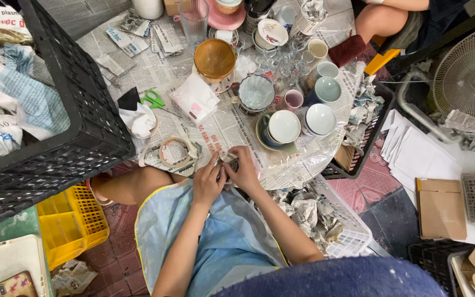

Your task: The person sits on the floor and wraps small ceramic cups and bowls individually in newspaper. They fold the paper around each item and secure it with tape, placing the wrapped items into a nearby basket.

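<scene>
I see my left hand (207,184) and right hand (244,171) clenched on a small paper-wrapped piece (228,163), likely fragile, best gripped around its padded sides.

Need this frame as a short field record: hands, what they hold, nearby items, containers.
left hand: closed on a small wrapped item, at the table edge
right hand: closed on the same item from the other side
held item: small, mostly hidden by both hands; kind cannot be told
surface: low table covered in newspaper
nearby: tape roll, green scissors, brown bowl, cluster of cups
containers: black crate, yellow basket, white basket of crumpled newspaper
other person: a knee at the far side
</scene>
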